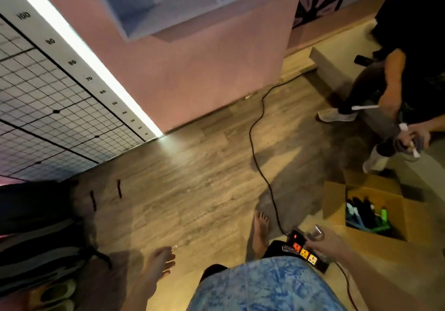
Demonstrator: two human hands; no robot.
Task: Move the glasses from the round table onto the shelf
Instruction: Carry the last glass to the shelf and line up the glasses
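Note:
My right hand [330,244] is low at the right, fingers closed around a clear glass [317,232] that sticks out above the thumb. At the lower middle, my left hand [160,260] hangs with loose, parted fingers and nothing clearly in it. The shelf [168,7], white with open cubbies, is mounted on the pink wall at the top, well ahead of both hands. The round table is out of view. My bare foot [260,231] stands on the wooden floor.
A black power strip [304,250] with lit switches lies by my foot, its cable [252,137] running across the floor to the wall. An open cardboard box [337,202] sits right. Another person [397,81] stands at the far right. A grid board [48,108] and dark bags [36,226] are on the left.

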